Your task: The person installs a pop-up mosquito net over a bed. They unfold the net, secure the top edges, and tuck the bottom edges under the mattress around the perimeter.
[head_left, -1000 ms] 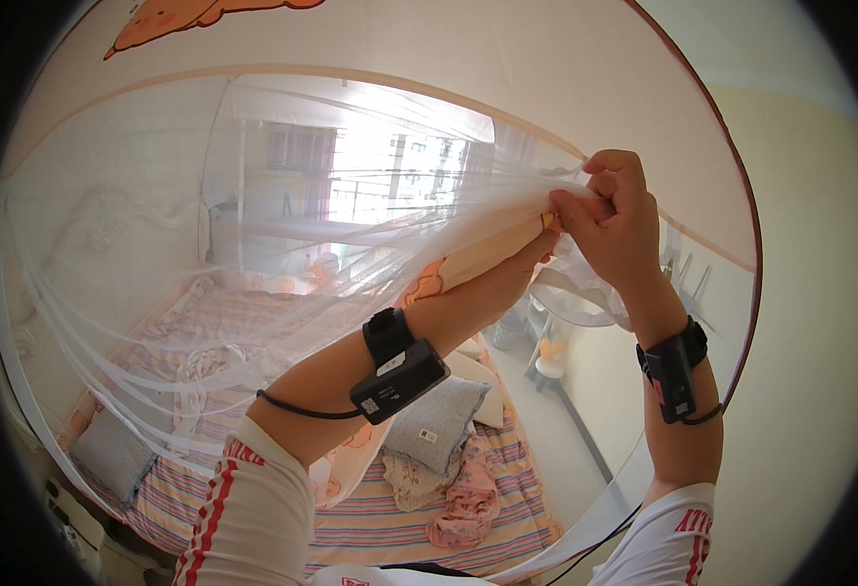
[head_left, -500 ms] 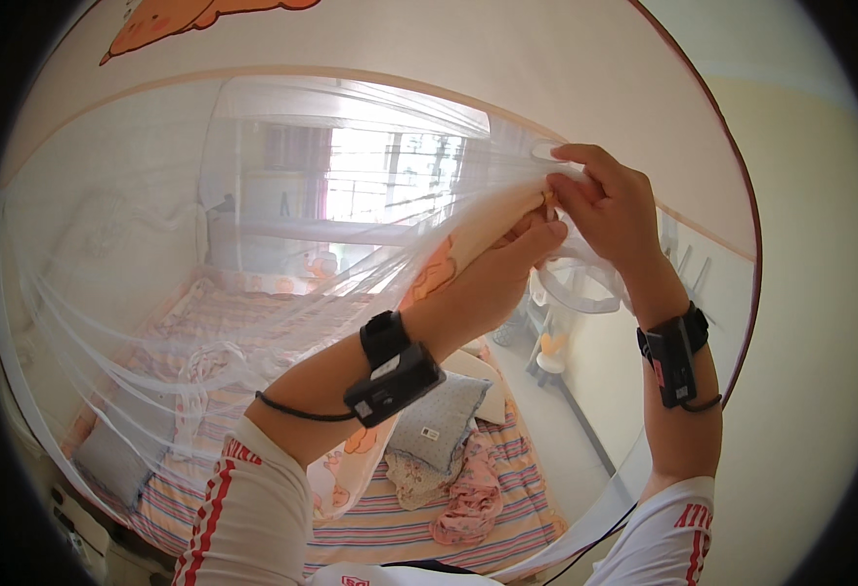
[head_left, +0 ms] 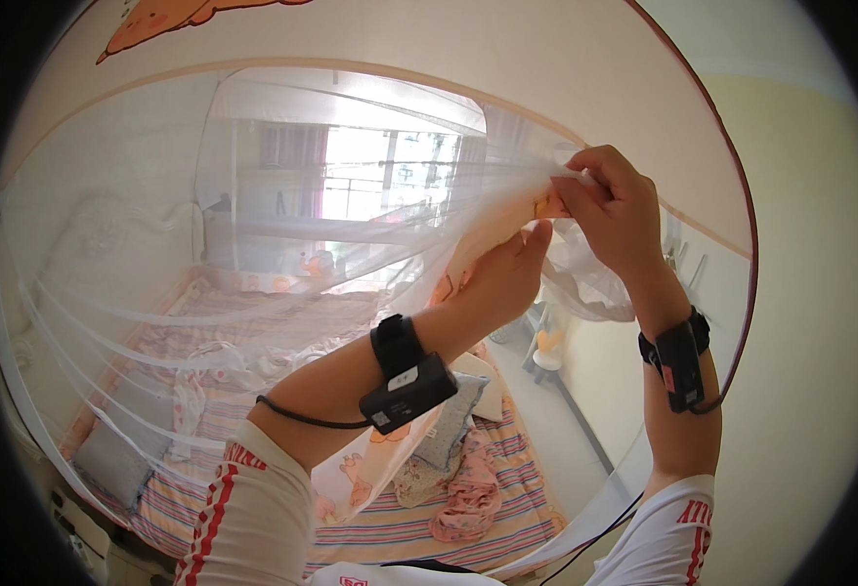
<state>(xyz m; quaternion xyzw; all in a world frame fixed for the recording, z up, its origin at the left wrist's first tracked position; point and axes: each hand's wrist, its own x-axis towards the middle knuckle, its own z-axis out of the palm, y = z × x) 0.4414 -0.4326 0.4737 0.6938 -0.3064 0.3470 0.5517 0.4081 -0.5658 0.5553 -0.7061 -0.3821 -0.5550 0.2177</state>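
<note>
A sheer white mosquito net (head_left: pixel 370 259) is bunched into folds that run up to the right. My right hand (head_left: pixel 617 210) pinches the gathered net and its cream, printed border (head_left: pixel 493 230) between thumb and fingers. Just below and to the left, my left hand (head_left: pixel 512 272) is closed around the bunched border from beneath, thumb upward; its fingers are mostly hidden. A loose fold of net (head_left: pixel 590 288) hangs under my right hand. Above both hands stretches the cream fabric top of the net (head_left: pixel 507 59), with an orange cartoon print.
Behind the net lies a bed with a striped sheet (head_left: pixel 517 488). On it are a grey-blue pillow (head_left: pixel 449 430), pink patterned cloth (head_left: pixel 468 498) and another grey pillow (head_left: pixel 121 444). A bright window (head_left: pixel 390 176) is at the back. The net's dark-edged frame (head_left: pixel 755 254) curves at right beside a wall.
My right hand has closed in on the gathered net, its raised fingers now folded onto it. My left hand has shifted slightly lower, and the loose fold has spread out.
</note>
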